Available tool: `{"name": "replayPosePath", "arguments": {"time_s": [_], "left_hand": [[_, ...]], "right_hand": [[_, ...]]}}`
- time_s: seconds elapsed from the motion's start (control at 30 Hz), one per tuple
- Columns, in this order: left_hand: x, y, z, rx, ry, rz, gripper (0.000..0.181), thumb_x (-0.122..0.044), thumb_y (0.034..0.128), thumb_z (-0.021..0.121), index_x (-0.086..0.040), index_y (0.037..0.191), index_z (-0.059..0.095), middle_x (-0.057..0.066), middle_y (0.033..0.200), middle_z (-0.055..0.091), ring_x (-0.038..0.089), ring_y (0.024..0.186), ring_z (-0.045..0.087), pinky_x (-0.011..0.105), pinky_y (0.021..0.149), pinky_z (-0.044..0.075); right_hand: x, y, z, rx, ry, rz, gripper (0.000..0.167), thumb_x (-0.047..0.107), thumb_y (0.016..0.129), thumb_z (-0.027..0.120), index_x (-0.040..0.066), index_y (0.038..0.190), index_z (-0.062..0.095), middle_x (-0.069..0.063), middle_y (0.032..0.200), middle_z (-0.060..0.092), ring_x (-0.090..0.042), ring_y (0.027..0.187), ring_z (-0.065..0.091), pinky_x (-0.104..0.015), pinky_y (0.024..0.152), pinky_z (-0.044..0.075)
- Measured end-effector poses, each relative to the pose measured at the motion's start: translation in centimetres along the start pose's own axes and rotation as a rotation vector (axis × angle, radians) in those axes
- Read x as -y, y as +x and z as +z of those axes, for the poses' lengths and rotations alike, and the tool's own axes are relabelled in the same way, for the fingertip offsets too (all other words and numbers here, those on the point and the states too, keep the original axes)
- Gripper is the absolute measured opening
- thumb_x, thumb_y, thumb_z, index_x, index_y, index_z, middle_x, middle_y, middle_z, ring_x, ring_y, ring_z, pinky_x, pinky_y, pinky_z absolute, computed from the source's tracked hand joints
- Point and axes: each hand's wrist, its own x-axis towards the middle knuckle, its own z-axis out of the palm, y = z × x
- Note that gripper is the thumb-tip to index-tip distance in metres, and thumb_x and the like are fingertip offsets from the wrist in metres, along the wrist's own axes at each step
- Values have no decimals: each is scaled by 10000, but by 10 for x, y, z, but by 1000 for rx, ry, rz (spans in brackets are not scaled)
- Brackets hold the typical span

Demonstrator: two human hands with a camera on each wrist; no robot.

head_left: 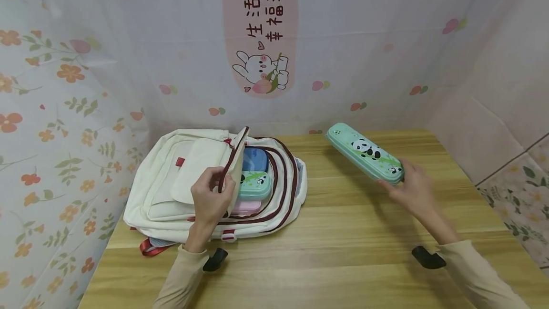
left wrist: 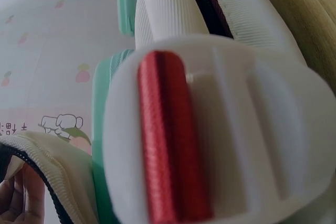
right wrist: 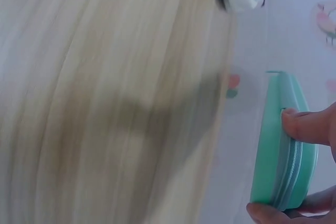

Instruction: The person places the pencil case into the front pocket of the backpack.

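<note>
A cream backpack (head_left: 160, 204) with dark red zip edging lies on the left of the table. My left hand (head_left: 211, 199) pinches the edge of its front panel and holds the pocket apart. Inside sit a blue case (head_left: 256, 160), a mint panda case (head_left: 255, 184) and a pink item (head_left: 246, 207), each partly hidden. To the right, my right hand (head_left: 412, 192) grips one end of a mint pencil case (head_left: 364, 151) with a panda print, raised above the table. In the right wrist view, thumb and fingers clasp this zipped pencil case (right wrist: 270, 145).
A wooden table (head_left: 326, 261) carries the backpack. Patterned cloth (head_left: 364, 51) hangs behind and at the left. A white buckle (left wrist: 231, 129) with a red strap (left wrist: 170, 140) fills much of the left wrist view. Another red strap (head_left: 152, 248) lies under the backpack's near edge.
</note>
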Motion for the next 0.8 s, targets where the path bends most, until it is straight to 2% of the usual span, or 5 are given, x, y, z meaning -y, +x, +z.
{"name": "replayPosePath", "arguments": {"time_s": [0.33,0.53,0.57,0.8], "left_hand": [[-2,1,-1,-2,-3,-4,132,204,727,628,147,844,646,225,701,633,179,556,516,197,522,380],[-3,2,-1,5,0,-13,136,196,734,631,138,856,651,214,712,641,181,567,515,209,522,388],[-1,2,-1,6,-1,-19,139,194,735,632,137,860,653,216,715,643,180,569,514,210,523,388],[34,-6,4,13,11,-48,160,138,763,670,70,906,696,169,745,678,141,587,518,173,527,376]], "right_hand": [[36,1,13,72,49,-93,769,230,807,843,-111,1385,467,-381,1228,564,-479,1031,571,-609,796,484],[54,3,25,92,67,-164,752,222,804,854,-72,1391,488,-353,1231,581,-435,986,614,-551,771,515],[56,4,28,96,71,-174,751,221,805,853,-71,1393,489,-349,1239,583,-436,997,619,-552,782,520],[76,16,45,165,148,-225,769,196,825,833,-66,1440,450,-314,1339,545,-433,1150,589,-553,894,547]]}}
